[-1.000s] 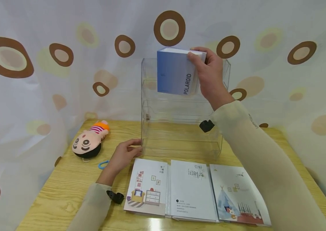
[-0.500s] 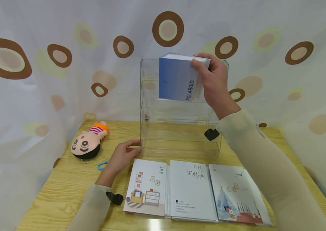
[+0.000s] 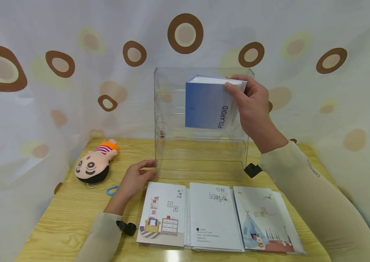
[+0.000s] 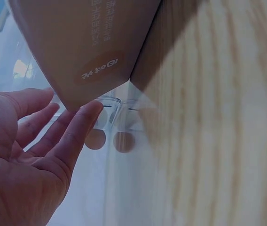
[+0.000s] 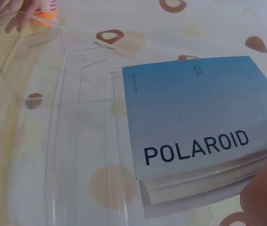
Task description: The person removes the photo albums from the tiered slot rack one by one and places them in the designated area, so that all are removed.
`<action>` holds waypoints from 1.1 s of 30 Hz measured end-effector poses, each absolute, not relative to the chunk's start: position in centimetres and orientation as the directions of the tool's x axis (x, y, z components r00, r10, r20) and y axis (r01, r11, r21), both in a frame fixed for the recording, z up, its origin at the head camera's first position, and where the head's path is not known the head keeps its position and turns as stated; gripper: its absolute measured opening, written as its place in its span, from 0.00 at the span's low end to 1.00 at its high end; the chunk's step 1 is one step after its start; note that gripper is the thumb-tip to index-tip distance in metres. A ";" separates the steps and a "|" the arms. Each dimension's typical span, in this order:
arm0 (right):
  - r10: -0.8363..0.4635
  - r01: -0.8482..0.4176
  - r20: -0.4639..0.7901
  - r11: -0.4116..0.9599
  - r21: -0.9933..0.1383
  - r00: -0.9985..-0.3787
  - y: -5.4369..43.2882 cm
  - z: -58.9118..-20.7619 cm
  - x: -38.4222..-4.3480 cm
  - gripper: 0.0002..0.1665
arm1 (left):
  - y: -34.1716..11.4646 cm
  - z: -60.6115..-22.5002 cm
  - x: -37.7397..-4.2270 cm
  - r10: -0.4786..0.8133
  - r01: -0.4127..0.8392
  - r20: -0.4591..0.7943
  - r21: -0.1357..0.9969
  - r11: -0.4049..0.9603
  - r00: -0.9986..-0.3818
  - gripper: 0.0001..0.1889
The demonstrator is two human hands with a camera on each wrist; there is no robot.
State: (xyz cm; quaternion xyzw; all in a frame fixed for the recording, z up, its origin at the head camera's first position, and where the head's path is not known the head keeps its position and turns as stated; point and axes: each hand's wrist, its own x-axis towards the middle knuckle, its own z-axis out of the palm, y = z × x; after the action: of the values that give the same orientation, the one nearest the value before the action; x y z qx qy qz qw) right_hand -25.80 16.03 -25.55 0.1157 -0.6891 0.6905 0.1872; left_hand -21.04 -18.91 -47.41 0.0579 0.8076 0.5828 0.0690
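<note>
My right hand (image 3: 253, 105) pinches a thick blue-and-white book marked POLAROID (image 3: 204, 105) by its right side, thumb on the front cover. It holds the book upright in front of the upper tiers of a clear acrylic rack (image 3: 201, 165). In the right wrist view the book's cover (image 5: 194, 108) and page edges show, with a bit of my hand at the lower right. My left hand (image 3: 137, 178) touches the rack's lower left side, its fingers loosely extended. The left wrist view shows that hand beside a printed cover corner (image 4: 86, 52).
Three white illustrated albums, left (image 3: 162, 214), middle (image 3: 215, 218) and right (image 3: 265, 222), lie side by side before the rack. A plush doll (image 3: 94, 163) and a blue ring (image 3: 112, 190) are on the wooden table (image 3: 60, 225) at left. A patterned curtain (image 3: 132, 116) hangs behind.
My right hand has lowered the POLAROID book and shifted it slightly right, from the rack's top to in front of its upper tiers. My left hand stays at the rack's side.
</note>
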 end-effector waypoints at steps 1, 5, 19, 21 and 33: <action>0.100 -0.419 0.418 0.016 -0.908 -0.903 16.3 -25.7 -25.5 0.11 | -18.9 -47.4 -21.0 0.174 0.014 -0.043 0.950 0.312 -0.984 0.25; 0.099 -0.417 0.417 0.020 -0.909 -0.904 17.3 -26.2 -24.1 0.11 | -19.0 -47.3 -20.9 0.167 0.015 -0.040 0.950 0.313 -0.985 0.25; 0.128 -0.326 0.331 0.054 -0.944 -0.935 21.3 -29.5 -19.6 0.13 | -19.1 -47.4 -20.8 0.186 0.027 -0.037 0.944 0.330 -0.982 0.25; 0.141 -0.304 0.311 0.070 -0.950 -0.940 22.1 -29.9 -18.9 0.13 | -19.0 -47.5 -20.8 0.185 0.024 -0.041 0.941 0.337 -0.982 0.25; 0.159 -0.281 0.294 0.099 -0.955 -0.943 27.0 -32.6 -16.5 0.12 | -19.1 -47.5 -20.8 0.189 0.043 -0.029 0.931 0.363 -0.982 0.25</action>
State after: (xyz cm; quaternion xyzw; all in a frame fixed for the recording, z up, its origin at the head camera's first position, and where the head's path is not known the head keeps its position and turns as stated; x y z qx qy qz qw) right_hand -16.52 26.97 -32.63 0.0422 -0.7230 0.6698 0.1639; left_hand -20.79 -19.14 -47.47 0.0703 0.8231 0.5598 0.0653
